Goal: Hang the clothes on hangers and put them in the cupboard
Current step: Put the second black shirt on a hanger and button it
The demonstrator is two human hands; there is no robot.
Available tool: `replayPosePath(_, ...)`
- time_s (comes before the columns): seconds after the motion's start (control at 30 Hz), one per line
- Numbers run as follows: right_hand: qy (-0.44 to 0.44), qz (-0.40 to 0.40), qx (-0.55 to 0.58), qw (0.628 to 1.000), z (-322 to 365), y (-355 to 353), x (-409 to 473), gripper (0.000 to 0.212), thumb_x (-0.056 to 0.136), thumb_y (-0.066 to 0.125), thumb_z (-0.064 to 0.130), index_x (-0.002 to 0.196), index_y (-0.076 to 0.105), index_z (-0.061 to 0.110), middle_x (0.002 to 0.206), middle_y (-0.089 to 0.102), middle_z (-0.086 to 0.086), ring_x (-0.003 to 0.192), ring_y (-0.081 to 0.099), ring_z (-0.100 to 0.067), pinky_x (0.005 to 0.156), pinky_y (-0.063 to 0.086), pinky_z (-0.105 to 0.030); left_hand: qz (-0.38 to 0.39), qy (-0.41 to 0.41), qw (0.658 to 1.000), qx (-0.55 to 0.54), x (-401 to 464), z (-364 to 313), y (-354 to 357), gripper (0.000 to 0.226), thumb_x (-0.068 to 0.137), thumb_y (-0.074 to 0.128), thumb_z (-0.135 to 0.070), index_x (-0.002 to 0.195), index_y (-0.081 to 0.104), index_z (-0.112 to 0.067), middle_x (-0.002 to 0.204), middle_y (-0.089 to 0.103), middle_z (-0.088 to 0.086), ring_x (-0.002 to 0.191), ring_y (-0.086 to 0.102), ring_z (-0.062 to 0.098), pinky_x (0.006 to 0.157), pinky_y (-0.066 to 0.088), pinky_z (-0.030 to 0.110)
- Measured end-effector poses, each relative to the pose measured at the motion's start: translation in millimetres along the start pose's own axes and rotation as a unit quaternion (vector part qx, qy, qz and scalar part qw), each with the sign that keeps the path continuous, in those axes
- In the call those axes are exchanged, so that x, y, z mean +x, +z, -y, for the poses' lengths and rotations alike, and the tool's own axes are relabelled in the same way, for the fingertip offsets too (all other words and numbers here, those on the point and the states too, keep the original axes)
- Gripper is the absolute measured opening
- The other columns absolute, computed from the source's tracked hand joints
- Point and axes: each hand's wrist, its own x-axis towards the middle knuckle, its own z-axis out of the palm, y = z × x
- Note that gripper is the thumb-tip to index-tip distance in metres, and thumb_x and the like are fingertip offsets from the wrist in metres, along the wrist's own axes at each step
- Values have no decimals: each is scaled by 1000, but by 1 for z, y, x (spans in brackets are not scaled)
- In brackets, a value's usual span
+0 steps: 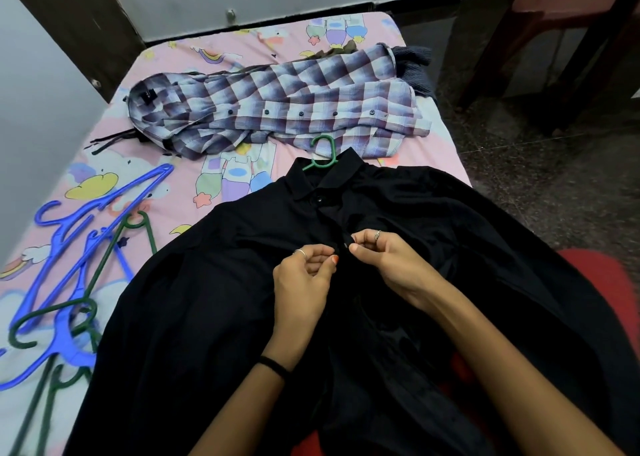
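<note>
Buttoning is judged to be the step in hand, seen from the head view. The loose black long-sleeved cotton shirt (214, 282) is spread face up across the near edge of the bed with the pink cartoon-print sheet (242, 57), its collar pointing toward the far edge, so that the front placket lies flat and within reach. A green plastic hanger (323, 152) has already been slipped inside; only its hook shows above the collar. The top button appears fastened.

The placket is pinched from both sides. The left hand (304, 279) has its fingers curled, thumb and forefinger closed on the cloth edge. The right hand (384, 258) has its fingertips clamped on what seems a small button, though the dark fabric makes this hard to tell.

A folded purple-and-white checked shirt (284, 109) waits near the far edge. A tangle of blue and dark green plastic hangers (76, 275) is kept at the left edge, ready for later garments.

The black cloth looks thin, matte and softly creased.
</note>
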Motion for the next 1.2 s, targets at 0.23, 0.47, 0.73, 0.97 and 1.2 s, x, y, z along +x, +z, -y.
replayPosePath(0.23, -65, -48, -131, 988, 5, 4, -3, 1, 92, 63, 14, 91, 63, 15, 80, 58, 0, 73, 50, -11, 68, 43, -20, 5, 15, 1000, 4, -4, -10, 3, 14, 86, 69, -8, 97, 74, -16, 88, 72, -7, 76, 67, -3, 71, 50, 8)
replayPosePath(0.47, -139, -98, -300, 939, 6, 7, -10, 7, 88, 65, 17, 87, 60, 22, 75, 58, 13, 66, 52, 7, 67, 40, -7, -8, 17, 1000, 7, -7, -17, 6, 12, 87, 68, -10, 97, 73, -15, 89, 71, -5, 76, 65, -6, 68, 47, 5)
replayPosePath(0.73, -139, -129, -261, 946, 5, 8, -12, 6, 87, 68, 16, 90, 64, 20, 76, 60, 13, 67, 53, 5, 66, 41, -5, -18, -12, 1000, -3, -5, -20, 12, 11, 86, 70, -11, 95, 72, -16, 81, 71, -8, 71, 66, -4, 68, 49, 8)
replayPosePath(0.97, -127, -126, -226, 958, 5, 6, -11, 3, 87, 68, 18, 90, 68, 19, 74, 63, 11, 63, 54, 5, 64, 43, -7, -30, -103, 987, -119, -2, -23, 15, 9, 84, 71, -6, 90, 72, -12, 82, 74, 4, 78, 71, 12, 77, 56, 24)
replayPosePath(1.2, -94, -96, -135, 982, 3, 1, -8, 18, 96, 53, 13, 91, 70, 12, 65, 64, 7, 59, 57, -4, 62, 46, -20, -22, -109, 987, -115, 2, -19, 17, 6, 83, 74, -10, 86, 73, -15, 80, 74, 5, 75, 71, 14, 69, 54, 24)
